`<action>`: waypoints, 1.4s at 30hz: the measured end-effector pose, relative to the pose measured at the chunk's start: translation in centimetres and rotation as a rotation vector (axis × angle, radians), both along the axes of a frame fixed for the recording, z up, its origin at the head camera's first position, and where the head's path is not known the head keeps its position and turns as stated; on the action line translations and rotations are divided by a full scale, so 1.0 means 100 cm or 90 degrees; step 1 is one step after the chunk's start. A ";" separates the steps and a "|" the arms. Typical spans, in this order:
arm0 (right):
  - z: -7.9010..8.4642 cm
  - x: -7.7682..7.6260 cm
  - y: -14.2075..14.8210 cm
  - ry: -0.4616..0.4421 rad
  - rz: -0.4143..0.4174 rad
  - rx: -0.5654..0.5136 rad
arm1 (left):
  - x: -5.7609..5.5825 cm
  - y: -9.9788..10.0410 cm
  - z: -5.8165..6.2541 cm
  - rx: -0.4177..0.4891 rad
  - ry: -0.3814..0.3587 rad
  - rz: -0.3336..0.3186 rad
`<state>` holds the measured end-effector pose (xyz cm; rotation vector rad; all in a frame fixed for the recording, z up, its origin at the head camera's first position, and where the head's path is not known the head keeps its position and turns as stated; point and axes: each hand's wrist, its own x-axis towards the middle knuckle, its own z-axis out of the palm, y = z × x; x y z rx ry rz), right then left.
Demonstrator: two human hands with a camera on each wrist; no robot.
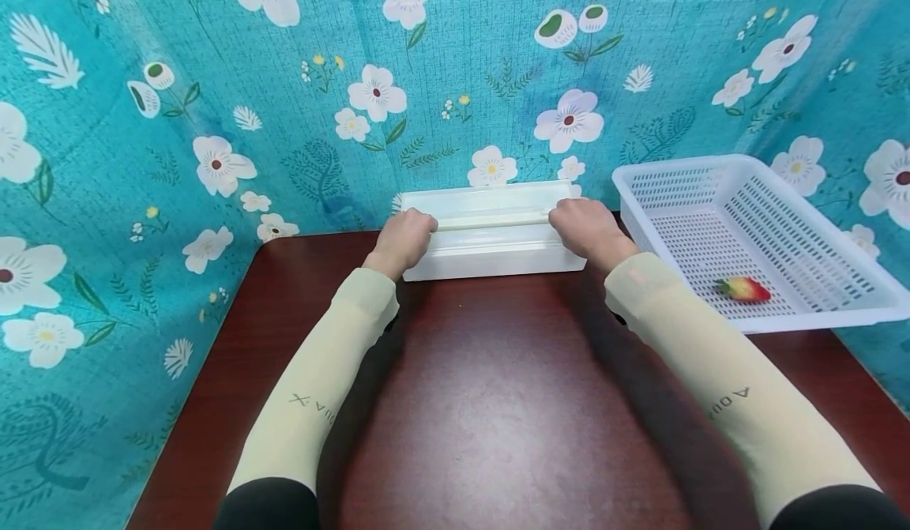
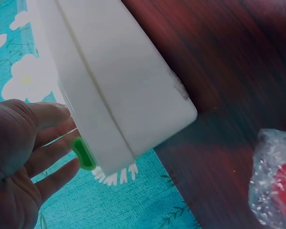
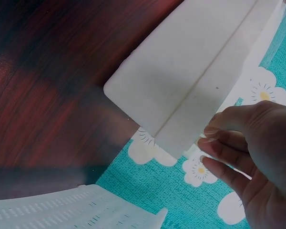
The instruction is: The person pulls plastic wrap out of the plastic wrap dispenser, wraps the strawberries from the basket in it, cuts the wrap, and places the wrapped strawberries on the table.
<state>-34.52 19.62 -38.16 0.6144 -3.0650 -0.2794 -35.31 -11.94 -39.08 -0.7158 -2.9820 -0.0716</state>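
head view first, and we're at the far edge of the desk (image 1: 455, 435), the white box (image 1: 494, 264) set lengthwise near the middle of that edge; our left hand (image 1: 400, 238) is clamped over the left end of a pale bar (image 1: 490, 221), our right hand (image 1: 590, 230) clamped over the other, the bar running almost level along the top of the box! over at the desk's far right corner, a white basket (image 1: 817, 323) holds a strawberry (image 1: 745, 289), well apart from the action

across to the left wrist view, thumb at the edge of the box, fingers behind it, a green piece (image 2: 83, 153) right beside them; lower right, we spot a red thing in clear wrap (image 2: 276, 181)

and the right wrist view, thumb and fingertips close together at the box's edge, what lies between them hard to make out

our call: this is the two-handed hold on the bar, seating or lifting we can't tell; the next move seems to call for both ends travelling together, or one could snag on the box
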 end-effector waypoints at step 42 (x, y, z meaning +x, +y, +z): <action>0.013 0.000 0.019 -0.034 0.063 -0.151 | 0.005 -0.023 0.012 0.107 -0.049 -0.083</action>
